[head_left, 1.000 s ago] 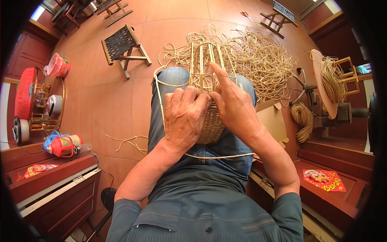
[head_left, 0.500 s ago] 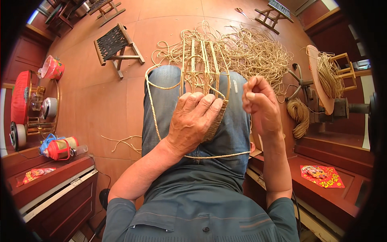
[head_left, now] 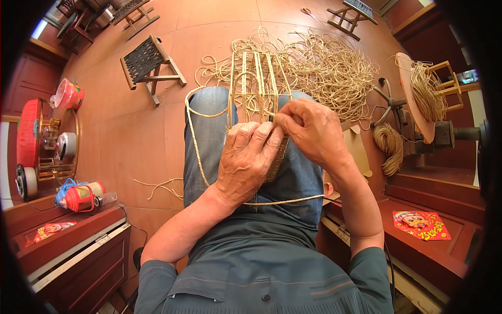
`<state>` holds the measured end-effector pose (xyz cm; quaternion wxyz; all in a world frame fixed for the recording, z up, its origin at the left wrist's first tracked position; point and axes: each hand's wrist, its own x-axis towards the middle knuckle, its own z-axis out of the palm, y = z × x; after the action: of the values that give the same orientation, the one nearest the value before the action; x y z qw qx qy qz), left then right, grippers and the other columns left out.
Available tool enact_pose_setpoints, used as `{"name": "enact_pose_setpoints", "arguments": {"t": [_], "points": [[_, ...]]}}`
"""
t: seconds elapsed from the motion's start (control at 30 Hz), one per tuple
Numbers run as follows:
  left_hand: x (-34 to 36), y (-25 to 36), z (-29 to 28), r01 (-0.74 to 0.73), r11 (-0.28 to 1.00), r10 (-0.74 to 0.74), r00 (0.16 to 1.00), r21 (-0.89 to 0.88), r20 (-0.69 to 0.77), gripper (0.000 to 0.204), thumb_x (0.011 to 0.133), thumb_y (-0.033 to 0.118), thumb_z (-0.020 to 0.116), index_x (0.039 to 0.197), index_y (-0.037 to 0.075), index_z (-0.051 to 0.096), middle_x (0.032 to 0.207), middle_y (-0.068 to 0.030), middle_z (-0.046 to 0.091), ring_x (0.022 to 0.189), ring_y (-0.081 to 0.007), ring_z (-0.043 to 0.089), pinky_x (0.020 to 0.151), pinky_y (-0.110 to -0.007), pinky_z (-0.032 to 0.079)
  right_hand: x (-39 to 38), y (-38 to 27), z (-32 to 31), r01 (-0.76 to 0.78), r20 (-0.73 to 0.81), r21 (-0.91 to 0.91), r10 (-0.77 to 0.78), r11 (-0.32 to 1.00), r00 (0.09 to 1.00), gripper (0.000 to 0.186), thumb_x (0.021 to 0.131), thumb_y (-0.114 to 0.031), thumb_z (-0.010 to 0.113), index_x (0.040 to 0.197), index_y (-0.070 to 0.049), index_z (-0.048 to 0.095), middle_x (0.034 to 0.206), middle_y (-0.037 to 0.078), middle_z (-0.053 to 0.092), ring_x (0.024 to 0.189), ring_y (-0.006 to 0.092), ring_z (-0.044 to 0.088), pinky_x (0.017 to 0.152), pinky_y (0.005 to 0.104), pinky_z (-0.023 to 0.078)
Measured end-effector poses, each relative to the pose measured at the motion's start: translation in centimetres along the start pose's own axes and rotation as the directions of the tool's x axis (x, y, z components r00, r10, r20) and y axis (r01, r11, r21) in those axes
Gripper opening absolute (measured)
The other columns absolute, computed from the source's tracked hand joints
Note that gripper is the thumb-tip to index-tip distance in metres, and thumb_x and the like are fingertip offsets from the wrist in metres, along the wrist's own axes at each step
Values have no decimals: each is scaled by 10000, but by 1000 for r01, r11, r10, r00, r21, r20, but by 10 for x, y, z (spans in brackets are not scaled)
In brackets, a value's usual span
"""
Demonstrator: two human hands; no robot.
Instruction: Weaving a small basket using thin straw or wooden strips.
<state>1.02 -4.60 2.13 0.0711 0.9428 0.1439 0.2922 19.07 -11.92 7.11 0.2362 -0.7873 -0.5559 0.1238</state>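
Note:
A half-woven straw-coloured basket point(head_left: 276, 158), with upright ribs of plaited cord point(head_left: 259, 78) at its far end, rests between my jeans-covered thighs. My left hand point(head_left: 247, 157) is wrapped over its woven edge, fingertips at the base of the ribs. Just right of those fingers my right hand point(head_left: 312, 133) is closed at the basket's right side, pinching something small that I cannot make out, perhaps hidden cord. A pale cord point(head_left: 196, 152) loops over my left thigh and runs across my lap beneath my left forearm.
Tangled cord point(head_left: 337, 78) is heaped on the floor beyond. A folding stool point(head_left: 149, 63) stands front left. At right are a round board with a cord coil point(head_left: 424, 91), a hanging hank point(head_left: 387, 149) and cardboard point(head_left: 355, 152). A red jug point(head_left: 78, 199) sits on the left ledge.
Half a second ago my right hand was lifted away to the right; it has returned to the basket beside my left hand. My left hand stays on the weave.

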Motion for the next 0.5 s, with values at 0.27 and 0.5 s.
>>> {"name": "enact_pose_setpoints", "arguments": {"t": [0.27,0.5], "points": [[1,1,0,18,1000,-18,1000,2,7,472,923,174,615,1364,7,646,1248,-100,625,1150,-260,590,1064,-438,450,-12,23,1,-310,259,816,171,487,950,209,1055,-201,612,943,-31,662,769,-52,501,640,69,480,579,243,407],[2,10,3,-28,985,19,998,171,56,489,937,167,587,1381,-36,619,1247,-139,608,1177,-298,579,1084,-448,452,-4,55,-31,-178,224,955,180,-236,958,198,1106,-243,547,1089,-64,629,814,-62,407,656,38,384,540,206,319]]}}
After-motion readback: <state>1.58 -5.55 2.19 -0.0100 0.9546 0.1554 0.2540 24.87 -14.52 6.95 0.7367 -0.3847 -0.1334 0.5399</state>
